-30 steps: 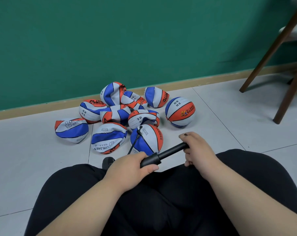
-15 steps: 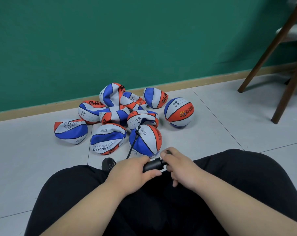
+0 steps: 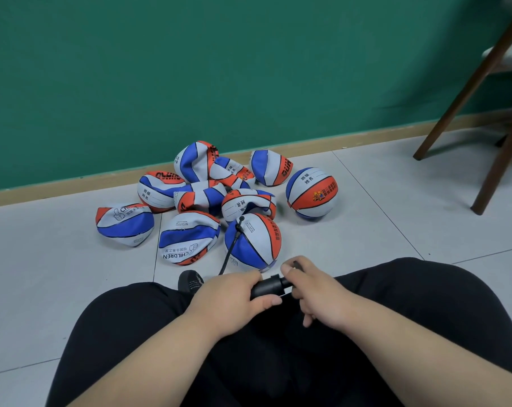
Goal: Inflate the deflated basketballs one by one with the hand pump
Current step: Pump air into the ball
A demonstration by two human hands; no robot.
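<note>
My left hand (image 3: 234, 301) grips the black barrel of the hand pump (image 3: 268, 286) over my lap. My right hand (image 3: 313, 289) grips the pump's handle, which sits pushed in close to the barrel. A thin black hose (image 3: 232, 245) runs from the pump up to the valve on top of the nearest basketball (image 3: 253, 240), a red, white and blue ball that looks mostly round. Behind it lies a heap of several crumpled deflated basketballs (image 3: 190, 236). One round inflated ball (image 3: 312, 192) stands apart to the right.
I sit on a grey tiled floor (image 3: 381, 230) with my black-trousered legs spread; a dark shoe (image 3: 190, 281) shows between them. A green wall with a wooden skirting board (image 3: 72, 189) is behind the balls. Brown chair legs (image 3: 495, 168) stand at the right.
My right hand has pushed the pump handle in toward my left hand, from fully drawn out to nearly closed. The left hand and the balls have stayed in place.
</note>
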